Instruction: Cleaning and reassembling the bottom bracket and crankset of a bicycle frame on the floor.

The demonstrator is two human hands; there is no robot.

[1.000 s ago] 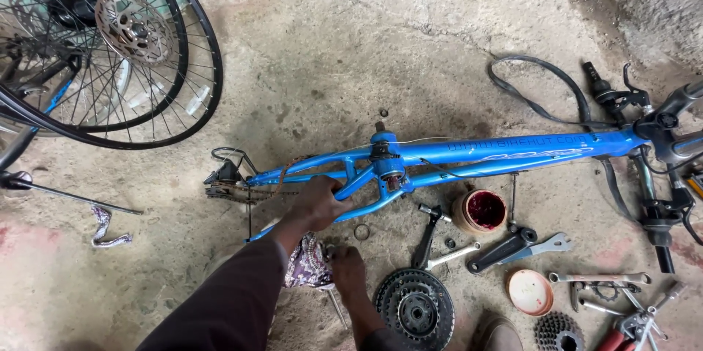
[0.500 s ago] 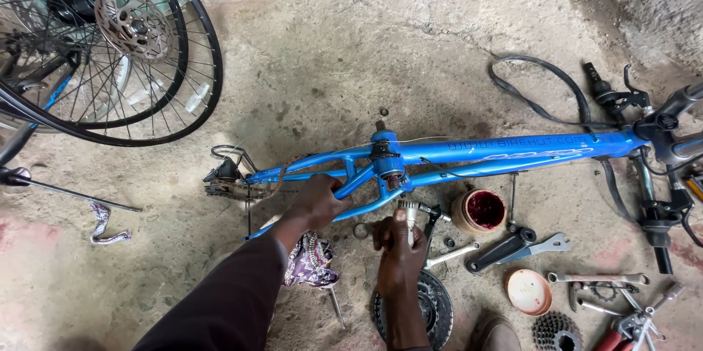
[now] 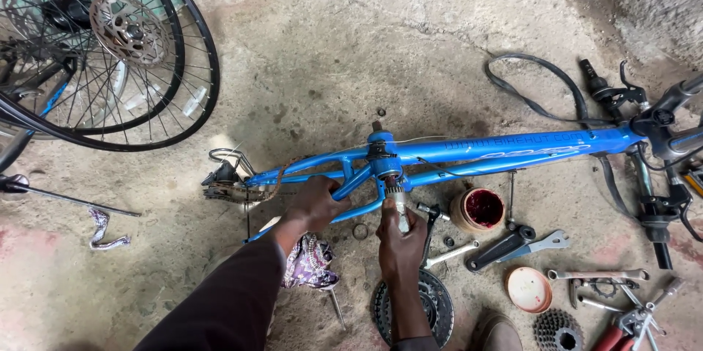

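The blue bike frame (image 3: 469, 152) lies flat on the concrete floor (image 3: 329, 51). My left hand (image 3: 316, 203) grips one of its thin back tubes, fingers wrapped tight. My right hand (image 3: 400, 237) squeezes a small metal axle (image 3: 400, 208), its top end touching the frame's round middle part. A pot of red grease (image 3: 480, 209) sits near it.

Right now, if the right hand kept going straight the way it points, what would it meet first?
The right hand points up the picture, holding a metal spindle. Straight ahead, it would probably meet the bottom bracket shell of the blue bike frame first, though depth is hard to judge.
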